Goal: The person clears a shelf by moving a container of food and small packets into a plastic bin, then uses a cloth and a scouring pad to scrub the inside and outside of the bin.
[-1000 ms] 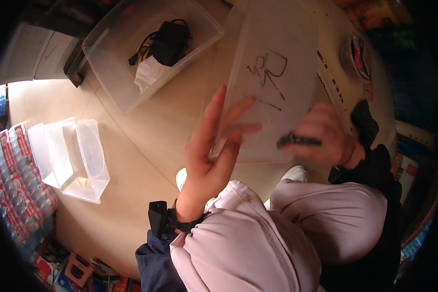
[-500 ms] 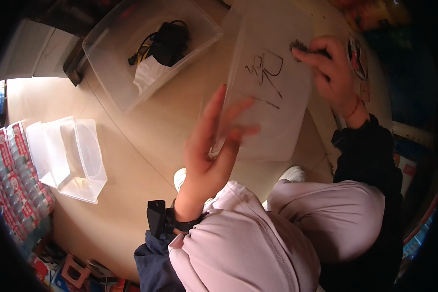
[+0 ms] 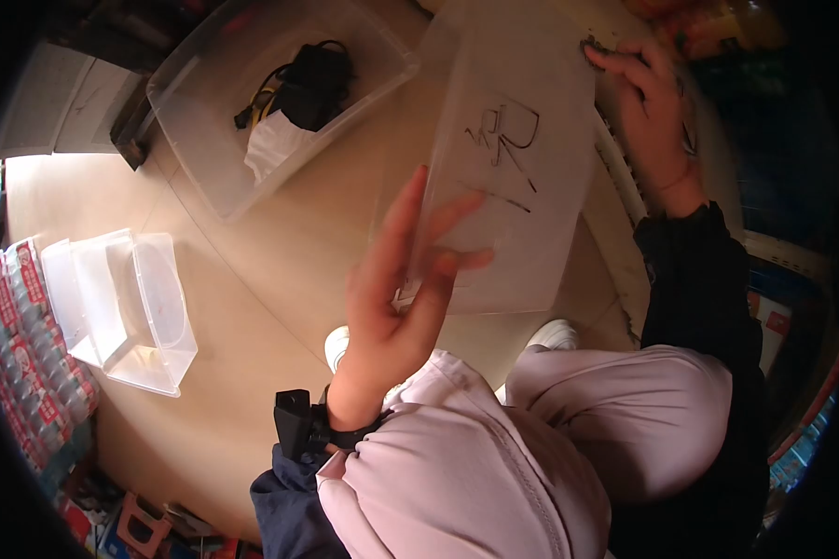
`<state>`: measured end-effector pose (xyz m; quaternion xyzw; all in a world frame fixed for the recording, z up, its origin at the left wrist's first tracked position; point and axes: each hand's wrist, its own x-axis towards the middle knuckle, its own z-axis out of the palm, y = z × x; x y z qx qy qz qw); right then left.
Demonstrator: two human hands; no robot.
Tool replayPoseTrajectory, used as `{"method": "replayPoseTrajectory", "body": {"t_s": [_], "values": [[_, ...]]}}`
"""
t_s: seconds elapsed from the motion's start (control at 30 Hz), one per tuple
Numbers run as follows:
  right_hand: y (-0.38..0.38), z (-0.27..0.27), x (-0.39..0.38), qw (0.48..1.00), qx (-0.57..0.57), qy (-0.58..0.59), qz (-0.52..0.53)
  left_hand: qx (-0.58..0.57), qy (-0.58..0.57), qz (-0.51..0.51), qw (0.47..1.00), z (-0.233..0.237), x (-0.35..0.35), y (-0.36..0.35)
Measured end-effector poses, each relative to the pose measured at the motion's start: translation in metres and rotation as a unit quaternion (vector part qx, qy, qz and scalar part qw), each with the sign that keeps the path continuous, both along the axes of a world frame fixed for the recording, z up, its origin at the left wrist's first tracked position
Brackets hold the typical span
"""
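Note:
A large translucent plastic box (image 3: 522, 256) stands tilted in front of me, with dark handwritten strokes on the wall facing up. My left hand (image 3: 396, 284) grips its near-left edge, and some of its fingers look hazy through the plastic. My right hand (image 3: 645, 88) is at the box's upper right corner. Pinched in its fingertips is a dark, fuzzy scouring pad (image 3: 591, 48), mostly hidden by the fingers and pressed to the plastic.
Another clear bin (image 3: 200, 172) holds black cables (image 3: 317, 88) and white paper (image 3: 275, 144). A smaller clear container (image 3: 144, 317) lies on the tiled floor (image 3: 242, 373) at left, beside shrink-wrapped bottle packs (image 3: 42, 363). Shelving runs along the right.
My right hand has moved up and to the right with the scouring pad, from beside the writing to the box's upper corner. My left hand keeps its place on the edge.

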<state>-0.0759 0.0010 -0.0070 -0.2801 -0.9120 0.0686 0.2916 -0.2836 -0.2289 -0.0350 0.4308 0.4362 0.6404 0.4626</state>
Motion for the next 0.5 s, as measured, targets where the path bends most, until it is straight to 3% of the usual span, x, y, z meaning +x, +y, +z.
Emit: {"method": "replayPoseTrajectory", "body": {"t_s": [0.07, 0.13, 0.23, 0.3, 0.5], "values": [[0.002, 0.004, -0.001, 1.000, 0.005, 0.002, -0.018, -0.001, 0.009, 0.001, 1.000, 0.000, -0.001, 0.001], [-0.009, 0.009, -0.006, 0.996, 0.081, -0.030, 0.025, -0.004, 0.021, 0.002, 1.000, 0.001, -0.003, -0.002], [-0.014, 0.004, -0.007, 0.998, 0.053, -0.018, 0.010, -0.043, -0.005, -0.031, 0.999, 0.004, -0.004, -0.006], [0.000, 0.002, -0.004, 0.999, 0.048, -0.014, -0.008, -0.019, 0.015, 0.010, 1.000, 0.002, 0.001, -0.002], [-0.011, 0.006, -0.008, 0.999, 0.038, -0.023, -0.003, -0.042, 0.017, 0.011, 0.999, 0.004, 0.000, -0.003]]}}
